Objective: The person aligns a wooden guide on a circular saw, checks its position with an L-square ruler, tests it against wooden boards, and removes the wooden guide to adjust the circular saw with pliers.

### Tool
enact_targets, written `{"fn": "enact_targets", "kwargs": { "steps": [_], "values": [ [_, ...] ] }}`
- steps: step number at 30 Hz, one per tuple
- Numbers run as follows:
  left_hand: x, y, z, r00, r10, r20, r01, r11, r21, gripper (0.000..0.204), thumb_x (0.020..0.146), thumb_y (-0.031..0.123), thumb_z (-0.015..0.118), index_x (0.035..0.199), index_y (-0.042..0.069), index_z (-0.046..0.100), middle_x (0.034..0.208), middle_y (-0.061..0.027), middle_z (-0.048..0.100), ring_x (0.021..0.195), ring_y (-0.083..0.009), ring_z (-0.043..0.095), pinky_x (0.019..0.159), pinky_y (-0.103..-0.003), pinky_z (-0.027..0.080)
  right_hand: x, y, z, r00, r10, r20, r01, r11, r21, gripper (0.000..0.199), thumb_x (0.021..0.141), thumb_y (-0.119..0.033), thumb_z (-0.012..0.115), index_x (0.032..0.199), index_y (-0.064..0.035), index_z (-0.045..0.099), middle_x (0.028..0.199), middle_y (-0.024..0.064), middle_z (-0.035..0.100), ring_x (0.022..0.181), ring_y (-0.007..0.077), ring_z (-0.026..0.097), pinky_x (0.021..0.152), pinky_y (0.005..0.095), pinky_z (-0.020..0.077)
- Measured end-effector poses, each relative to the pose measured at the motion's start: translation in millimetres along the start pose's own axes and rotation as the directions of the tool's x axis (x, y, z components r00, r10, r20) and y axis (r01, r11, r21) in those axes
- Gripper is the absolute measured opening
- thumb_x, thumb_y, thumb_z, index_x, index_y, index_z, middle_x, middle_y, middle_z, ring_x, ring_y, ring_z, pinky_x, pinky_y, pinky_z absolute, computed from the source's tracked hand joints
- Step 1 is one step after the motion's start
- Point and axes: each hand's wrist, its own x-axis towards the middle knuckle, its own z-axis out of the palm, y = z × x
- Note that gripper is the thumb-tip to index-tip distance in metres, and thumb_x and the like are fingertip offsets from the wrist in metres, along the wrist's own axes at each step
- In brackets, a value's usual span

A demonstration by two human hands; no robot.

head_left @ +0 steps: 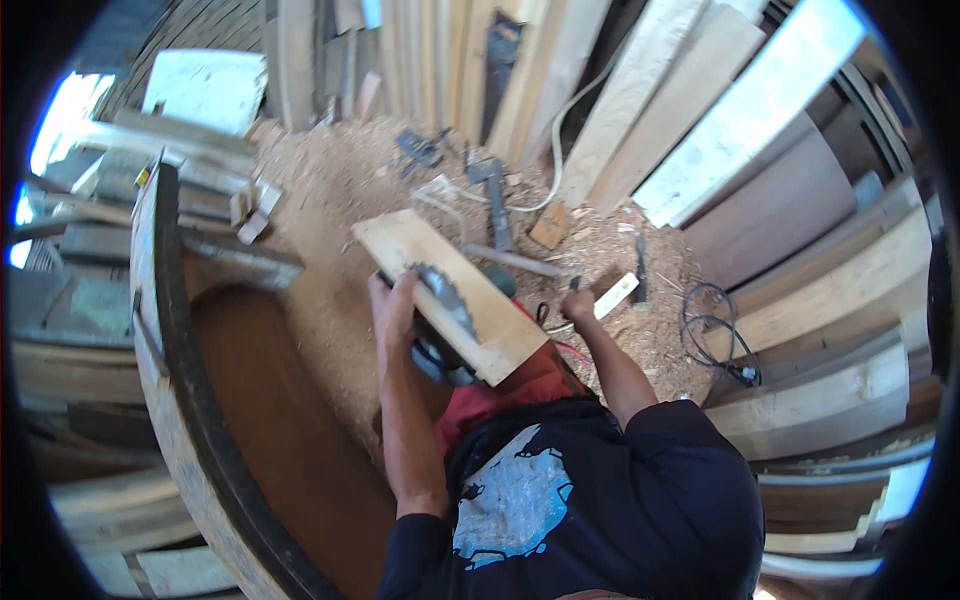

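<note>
A pale wooden board (470, 300) lies slanted over my lap, fixed as a base to a circular saw whose dark body shows along its lower left edge. The toothed saw blade (447, 297) sticks up through a slot in this board. My left hand (396, 308) is closed on the board's left edge, near the blade's far end. To the right, my right hand (578, 303) is a fist above the shavings, with a small dark end showing at its top; what it holds is unclear. Beside that fist lies a pale wooden strip (616, 296).
Wood shavings (320, 200) cover the ground. A dark hammer-like tool (497, 205), a wood block (551, 225) and a black cord (722, 322) lie there. A large curved wooden piece (165, 300) stands close on my left. Planks (675, 110) lean at the back and right.
</note>
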Motion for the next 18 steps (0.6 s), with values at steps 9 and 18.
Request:
{"fn": "enact_targets", "kwargs": {
  "steps": [9, 18],
  "values": [
    [3, 3, 16, 0.997, -0.025, 0.076, 0.027, 0.999, -0.022, 0.056, 0.085, 0.010, 0.065, 0.134, -0.002, 0.040, 0.119, -0.0169, 0.058, 0.100, -0.0255, 0.061, 0.082, -0.038, 0.053, -64, -107, -139, 0.933, -0.260, -0.247, 0.187, 0.940, -0.284, 0.053, 0.089, -0.026, 0.061, 0.132, 0.0025, 0.051, 0.125, 0.0300, 0.058, 0.119, 0.0430, 0.055, 0.102, 0.0458, 0.0443],
    [-7, 6, 84, 0.978, 0.031, 0.205, -0.041, 0.998, 0.044, 0.052, 0.084, 0.010, 0.066, 0.128, -0.003, 0.042, 0.118, -0.0169, 0.057, 0.101, -0.0236, 0.059, 0.087, -0.036, 0.050, -144, -58, -345, 0.536, -0.163, -0.828, -0.228, 0.917, -0.328, 0.070, 0.085, -0.033, 0.072, 0.143, -0.0099, 0.040, 0.137, 0.0253, 0.046, 0.123, 0.0413, 0.048, 0.106, 0.0487, 0.0394]
  ]
}}
